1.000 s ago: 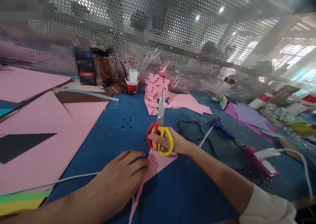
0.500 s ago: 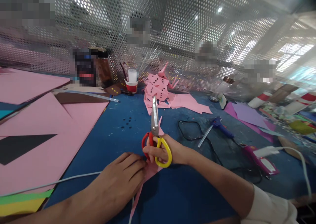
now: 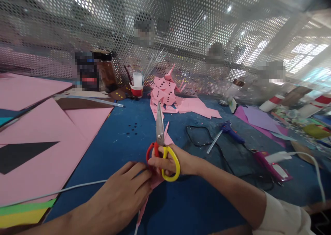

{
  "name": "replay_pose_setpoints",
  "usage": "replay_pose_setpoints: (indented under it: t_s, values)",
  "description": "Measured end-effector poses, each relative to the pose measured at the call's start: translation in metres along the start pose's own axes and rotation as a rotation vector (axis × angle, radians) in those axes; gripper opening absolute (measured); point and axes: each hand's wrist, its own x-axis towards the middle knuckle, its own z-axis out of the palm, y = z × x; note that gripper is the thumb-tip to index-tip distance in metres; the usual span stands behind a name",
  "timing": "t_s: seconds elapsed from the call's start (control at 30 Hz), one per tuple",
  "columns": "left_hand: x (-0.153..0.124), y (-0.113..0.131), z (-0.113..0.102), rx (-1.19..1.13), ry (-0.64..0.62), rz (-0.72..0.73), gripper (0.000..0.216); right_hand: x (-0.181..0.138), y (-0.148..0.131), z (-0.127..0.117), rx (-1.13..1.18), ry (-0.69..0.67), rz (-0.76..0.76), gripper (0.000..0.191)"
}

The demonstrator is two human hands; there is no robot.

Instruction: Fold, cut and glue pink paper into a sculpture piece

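Craft workshop; shown by glue gun [image 3: 234, 134] right, pink paper sheets [image 3: 38, 124] left, scissors [image 3: 160, 133] near, perforated metal screen [image 3: 181, 28] far.

No text, brand, number or sign can be read. The dark item [image 3: 88, 71] at ten o'clock is pixelated over, hiding any lettering. On the red-and-white cup [image 3: 137, 90], also toward ten, and the magenta device [image 3: 271, 166] with its pale panel at four o'clock, any print is too small or blurred to make out.
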Motion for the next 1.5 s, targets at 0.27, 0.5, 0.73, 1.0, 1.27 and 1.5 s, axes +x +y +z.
replay_pose_setpoints:
  t_s: [0.27, 0.5, 0.73, 1.0, 1.27, 1.5]
  values:
    - [0.004, 0.002, -0.006, 0.01, 0.037, -0.009, 0.013, 0.005, 0.007, -0.005, 0.035, 0.004, 0.0, 0.045]
    - [0.003, 0.001, -0.003, 0.009, 0.04, -0.021, 0.004, 0.002, 0.002, -0.003, -0.021, -0.04, -0.005, 0.043]
    - [0.003, 0.002, -0.004, 0.006, 0.047, -0.002, 0.022, 0.013, 0.002, -0.028, -0.041, 0.09, -0.092, 0.044]
    - [0.001, 0.002, -0.004, -0.007, 0.001, -0.002, 0.017, 0.026, 0.007, -0.055, -0.178, 0.209, -0.173, 0.043]
    - [0.001, 0.002, -0.005, -0.008, 0.016, 0.004, 0.019, 0.035, 0.012, -0.072, -0.199, 0.385, -0.217, 0.044]
    - [0.001, 0.001, -0.001, -0.038, 0.052, 0.006, 0.014, 0.033, 0.008, -0.074, -0.241, 0.509, -0.247, 0.045]
